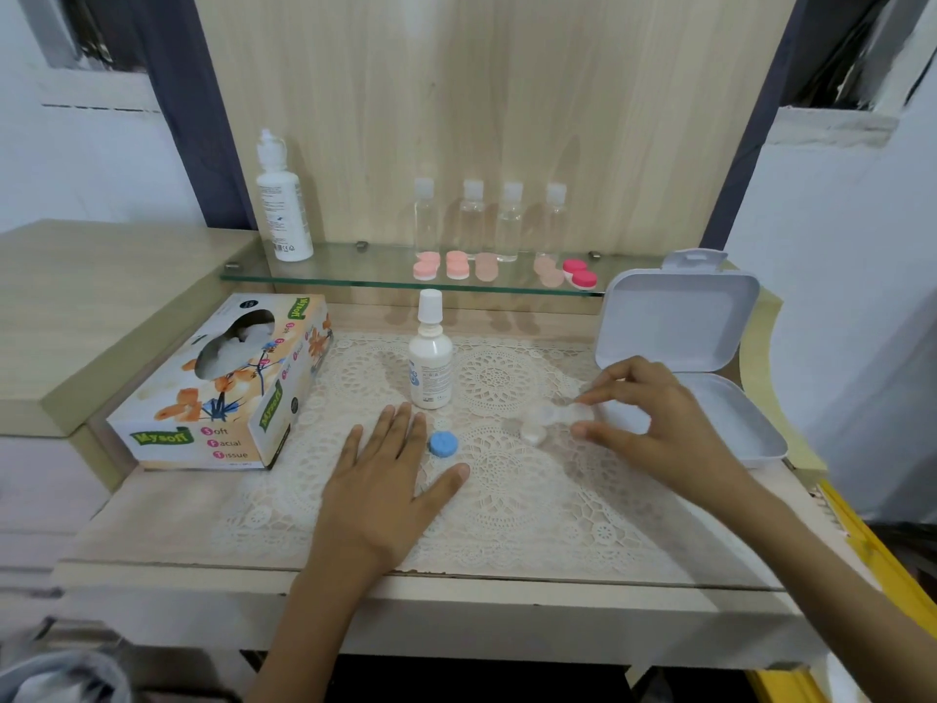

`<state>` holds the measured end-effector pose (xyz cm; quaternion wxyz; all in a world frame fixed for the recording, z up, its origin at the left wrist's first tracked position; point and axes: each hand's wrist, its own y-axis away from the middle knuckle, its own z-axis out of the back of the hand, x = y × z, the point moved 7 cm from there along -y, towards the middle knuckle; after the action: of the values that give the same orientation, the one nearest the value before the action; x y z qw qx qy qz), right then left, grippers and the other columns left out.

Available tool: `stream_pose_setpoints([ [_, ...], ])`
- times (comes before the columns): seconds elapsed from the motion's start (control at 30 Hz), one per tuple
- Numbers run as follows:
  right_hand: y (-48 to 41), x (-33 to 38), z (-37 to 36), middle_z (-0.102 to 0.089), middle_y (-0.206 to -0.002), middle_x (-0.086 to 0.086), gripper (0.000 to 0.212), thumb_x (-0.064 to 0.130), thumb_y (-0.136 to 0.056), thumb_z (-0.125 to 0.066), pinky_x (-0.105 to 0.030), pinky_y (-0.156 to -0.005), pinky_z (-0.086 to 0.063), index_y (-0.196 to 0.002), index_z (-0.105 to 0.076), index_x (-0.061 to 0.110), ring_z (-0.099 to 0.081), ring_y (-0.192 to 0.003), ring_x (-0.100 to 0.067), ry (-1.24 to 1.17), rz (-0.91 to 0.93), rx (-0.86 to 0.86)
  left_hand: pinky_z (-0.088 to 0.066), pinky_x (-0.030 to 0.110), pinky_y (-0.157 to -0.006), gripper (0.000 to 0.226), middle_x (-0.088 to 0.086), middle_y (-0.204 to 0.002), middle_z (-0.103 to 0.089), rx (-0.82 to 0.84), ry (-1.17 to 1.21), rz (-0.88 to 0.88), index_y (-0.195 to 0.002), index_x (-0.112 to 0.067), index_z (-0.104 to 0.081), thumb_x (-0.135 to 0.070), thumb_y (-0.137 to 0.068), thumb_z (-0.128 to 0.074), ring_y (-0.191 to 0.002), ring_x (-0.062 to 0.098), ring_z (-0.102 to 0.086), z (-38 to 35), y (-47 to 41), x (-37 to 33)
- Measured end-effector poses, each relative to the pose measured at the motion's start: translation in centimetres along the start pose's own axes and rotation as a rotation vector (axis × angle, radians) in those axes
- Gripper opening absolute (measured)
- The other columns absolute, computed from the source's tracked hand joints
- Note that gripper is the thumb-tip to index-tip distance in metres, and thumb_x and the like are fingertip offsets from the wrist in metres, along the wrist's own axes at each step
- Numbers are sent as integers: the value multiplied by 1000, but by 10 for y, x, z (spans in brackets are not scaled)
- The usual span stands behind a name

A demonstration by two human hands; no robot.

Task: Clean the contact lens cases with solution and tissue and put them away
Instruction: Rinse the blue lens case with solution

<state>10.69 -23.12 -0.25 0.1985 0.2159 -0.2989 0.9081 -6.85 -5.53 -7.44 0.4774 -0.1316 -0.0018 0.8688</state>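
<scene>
a: widest first: a pale wooden counter [167, 525] with a cream lace mat [532, 509] on it. on its left sits the orange-flowered cardboard tissue box [223, 388], tissue puffed up in the slot.

b: and on the right, the white plastic hinged box [674, 322] stands open, lid up. i'd guess that's where the cases end up.

a: now the hands. the left hand [380, 479] lies flat on the mat, straight and spread, holding nothing. the right hand [659, 423] is the busy one: its fingers [588, 398], thumb and forefinger, are clamped on the clear plastic twin-well contact lens case [552, 418], low over the mat, just in front of the open box.

b: resting on the mat or lifted?

a: too blurred, cannot tell.

b: the small white solution bottle [430, 357] stands capped behind the left hand. the round blue screw cap [443, 442] lies between that hand's forefinger and thumb.

a: so one well looks uncapped. to do this well, i'd grip the case by its edges, never inside the wells, and keep it level. the free left hand should fetch the bottle. a small squirt per well, then a tissue corner twisted round inside.

b: wet clear plastic slips, so work low over the mat.
</scene>
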Motion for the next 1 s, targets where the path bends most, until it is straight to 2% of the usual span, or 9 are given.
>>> stream_pose_setpoints([
  [0.07,0,6,-20,-54,-107,12,33,53,-71,-73,-25,-86,-36,-94,-73,28,-46,-102,-7,34,18,19,15,30,-114,104,-10,-155,15,-1,2,0,-149,-25,5,-79,-61,15,-139,1,20,0,-1,0],
  [0.13,1,9,-37,-51,-114,14,43,61,-71,-61,-31,-91,-35,-94,-73,27,-44,-107,-8,56,30,21,15,30,-114,103,-10,-156,15,-6,2,-1,-150,-26,5,-79,-62,14,-139,1,19,0,-2,0],
  [0.2,2,13,-49,-50,-123,13,43,61,-73,-56,-35,-94,-33,-95,-73,28,-41,-115,-10,66,20,22,16,29,-113,103,-10,-156,14,-15,3,-1,-150,-25,3,-79,-62,13,-139,2,19,0,-1,0],
  [0.37,1,18,-65,-48,-136,7,51,64,-72,-46,-29,-95,-23,-99,-72,30,-35,-129,-16,110,10,26,17,27,-112,103,-10,-156,11,-42,22,-3,-150,-25,0,-80,-63,11,-139,1,19,3,1,0],
  [0.5,3,16,-71,-47,-138,5,53,65,-74,-46,-37,-106,-27,-102,-73,29,-34,-130,-16,116,10,45,17,26,-111,104,-10,-157,10,-50,31,-4,-150,-25,-1,-80,-63,11,-139,2,19,4,0,0],
  [0.7,4,16,-71,-48,-138,4,50,60,-76,-50,-38,-107,-31,-106,-72,26,-36,-128,-15,88,18,31,14,24,-111,105,-9,-157,2,-103,72,13,-150,-26,-11,-82,-63,5,-141,4,14,5,1,3],
  [0.87,6,18,-71,-45,-140,6,53,59,-78,-51,-30,-105,-27,-118,-65,28,-35,-130,-13,71,23,31,-3,21,-112,91,-14,-151,-25,-184,343,15,-141,-26,-38,-77,-67,-25,-139,0,-9,13,4,8],
  [0.93,7,17,-71,-43,-141,8,51,57,-79,-54,-30,-106,-26,-120,-63,29,-32,-132,-11,51,2,42,-18,20,-109,67,-14,-140,-41,-248,549,32,-130,-25,-53,-62,-74,-52,-130,-3,-27,22,5,12],
  [1.0,9,19,-71,-41,-142,9,50,56,-79,-52,-31,-107,-26,-121,-62,30,-30,-133,-11,61,5,38,-31,14,-99,42,-12,-129,-52,-282,737,87,-120,-24,-60,-36,-81,-70,-120,0,-42,30,3,19],
])
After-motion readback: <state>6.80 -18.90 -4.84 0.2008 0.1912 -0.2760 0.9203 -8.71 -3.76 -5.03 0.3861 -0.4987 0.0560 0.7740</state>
